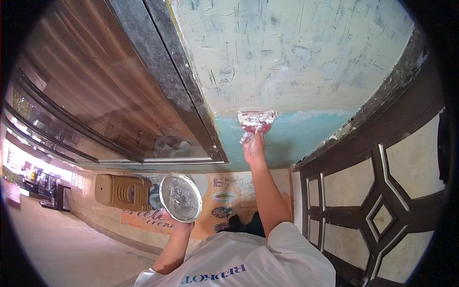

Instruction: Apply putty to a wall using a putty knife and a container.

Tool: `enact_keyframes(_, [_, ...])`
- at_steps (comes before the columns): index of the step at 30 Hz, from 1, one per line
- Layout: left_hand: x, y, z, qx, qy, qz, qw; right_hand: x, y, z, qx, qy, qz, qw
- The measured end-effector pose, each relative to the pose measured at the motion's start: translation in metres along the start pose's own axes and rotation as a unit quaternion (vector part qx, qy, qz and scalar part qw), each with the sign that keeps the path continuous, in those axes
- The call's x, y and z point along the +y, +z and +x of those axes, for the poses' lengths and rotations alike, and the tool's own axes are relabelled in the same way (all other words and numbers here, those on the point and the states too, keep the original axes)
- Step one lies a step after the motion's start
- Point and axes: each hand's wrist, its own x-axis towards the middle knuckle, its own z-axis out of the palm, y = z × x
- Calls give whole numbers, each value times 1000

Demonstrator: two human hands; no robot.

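Observation:
My right hand is closed around a red putty knife smeared with white putty. The knife's wide edge lies against the wall, where a pale, dark-streaked coat meets a turquoise band. White putty also sticks to the fingers of this hand. Lower and to the left, my left hand grips a round white-rimmed tub from below. Whitish putty smears its inside, and the fingers beneath it are mostly hidden.
A brown-framed window with a curtain behind it borders the wall on the left. To the right stands a dark door with pale panels. Below are a tan plastic chair and an orange printed banner.

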Motion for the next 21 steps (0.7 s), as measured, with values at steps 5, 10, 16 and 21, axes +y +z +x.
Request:
enact_keyframes(5, [-2,12,-13,-29,-5,-4,1000,3,-21,-5,12,24,-37,999])
enact_keyframes(10, [-11,21,-19,-13,-13,24,1000,-11,-6,-10,-36,6,-5,999])
enact_keyframes(16, [-38,30,-20,13,-43,-35,998,-22,-38,-12,-6,48,-56,997])
enact_keyframes(21, [-45,54,-19,-2,-67,-29,997,-41,-24,13,-50,53,-5,997])
